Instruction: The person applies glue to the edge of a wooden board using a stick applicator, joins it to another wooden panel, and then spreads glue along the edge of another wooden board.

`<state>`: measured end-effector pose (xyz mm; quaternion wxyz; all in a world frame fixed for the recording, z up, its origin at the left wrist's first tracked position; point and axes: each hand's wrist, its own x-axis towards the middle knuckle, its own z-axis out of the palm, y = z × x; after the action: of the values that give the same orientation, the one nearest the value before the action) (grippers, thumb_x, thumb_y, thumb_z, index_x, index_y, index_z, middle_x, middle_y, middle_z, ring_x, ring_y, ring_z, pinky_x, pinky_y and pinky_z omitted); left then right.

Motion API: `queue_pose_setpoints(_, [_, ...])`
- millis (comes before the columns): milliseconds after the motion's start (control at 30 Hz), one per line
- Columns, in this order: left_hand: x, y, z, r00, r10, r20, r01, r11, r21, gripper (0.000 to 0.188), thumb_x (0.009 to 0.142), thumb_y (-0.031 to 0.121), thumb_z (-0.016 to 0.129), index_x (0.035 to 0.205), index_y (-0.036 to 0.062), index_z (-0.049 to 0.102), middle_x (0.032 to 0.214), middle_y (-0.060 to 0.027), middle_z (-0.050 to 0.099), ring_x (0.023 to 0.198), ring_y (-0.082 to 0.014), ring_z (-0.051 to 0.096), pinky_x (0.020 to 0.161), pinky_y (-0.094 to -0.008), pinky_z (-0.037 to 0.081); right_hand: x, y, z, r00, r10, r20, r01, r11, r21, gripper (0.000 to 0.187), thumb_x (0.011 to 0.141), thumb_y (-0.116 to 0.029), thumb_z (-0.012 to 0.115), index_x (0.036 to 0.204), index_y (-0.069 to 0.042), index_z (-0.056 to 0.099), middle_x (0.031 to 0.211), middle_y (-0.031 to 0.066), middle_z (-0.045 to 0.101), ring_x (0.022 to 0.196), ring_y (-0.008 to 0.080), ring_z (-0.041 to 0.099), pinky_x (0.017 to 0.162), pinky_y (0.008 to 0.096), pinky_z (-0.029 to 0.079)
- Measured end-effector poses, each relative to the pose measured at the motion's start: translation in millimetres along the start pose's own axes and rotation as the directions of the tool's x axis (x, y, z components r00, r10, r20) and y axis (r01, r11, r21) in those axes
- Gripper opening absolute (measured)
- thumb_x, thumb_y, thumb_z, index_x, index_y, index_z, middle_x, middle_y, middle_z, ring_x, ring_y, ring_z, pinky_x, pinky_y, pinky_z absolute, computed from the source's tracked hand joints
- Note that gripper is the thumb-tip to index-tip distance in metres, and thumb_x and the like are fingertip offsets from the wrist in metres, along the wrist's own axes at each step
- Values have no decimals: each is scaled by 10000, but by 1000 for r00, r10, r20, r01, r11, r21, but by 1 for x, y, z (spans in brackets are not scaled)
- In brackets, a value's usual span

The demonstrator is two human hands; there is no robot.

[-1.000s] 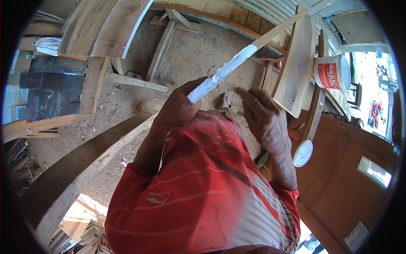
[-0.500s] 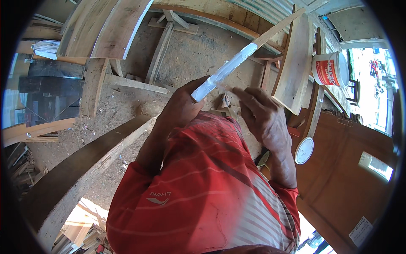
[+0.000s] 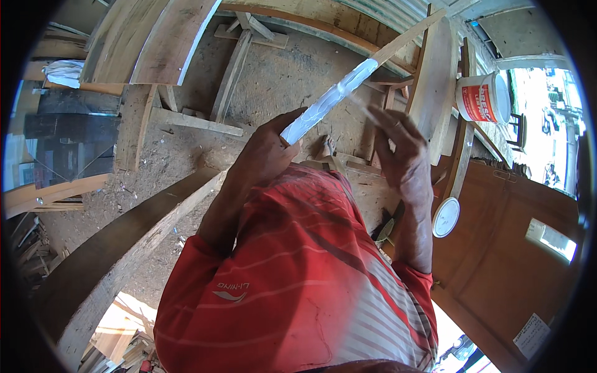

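A long wooden board (image 3: 407,40) slants away from me, its near stretch of narrow edge coated in a wet-looking white paste (image 3: 320,109). My left hand (image 3: 268,149) grips the board's near end, fingers wrapped round it. Right of the board, my right hand (image 3: 401,149) is closed in a pinch on a thin, pale spreading stick (image 3: 359,104). The stick's far tip is on the white paste, about midway along the coated stretch. Motion blurs the stick, so its exact shape is unclear.
At right, a white bucket (image 3: 502,99) with a red label stands by wooden planks (image 3: 433,93). A round white lid (image 3: 446,217) lies nearer me, beside a brown panel (image 3: 504,248). Boards (image 3: 168,43) rest at upper left; a thick beam (image 3: 134,248) runs along my left.
My right hand has moved slightly up and right, carrying the stick tip farther along the coated edge. The paste there looks more spread out. My left hand keeps its grip.
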<state>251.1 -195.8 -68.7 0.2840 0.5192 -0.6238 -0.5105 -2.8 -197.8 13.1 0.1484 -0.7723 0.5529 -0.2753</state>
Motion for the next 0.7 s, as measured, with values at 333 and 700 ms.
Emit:
queue_pose_setpoints(333, [1,-8,2,999,46,-10,-45,999,27,557,905,156,692,1412,-15,537,1326,-252,636,1220,-372,634,1039,-404,490,21,21,1,999,-5,-35,-2,981,-195,309,936,-50,652,1240,-91,695,1025,136,694,880,324,707,755,410,574])
queue_pose_setpoints(700, [0,-7,3,995,97,-25,-96,995,30,598,883,-2,617,1467,83,520,1318,-218,648,1163,-360,667,983,-406,542,3,-23,-2,996,-5,87,9,999,-43,309,928,-62,680,1232,-115,707,1039,116,691,815,294,719,687,403,572])
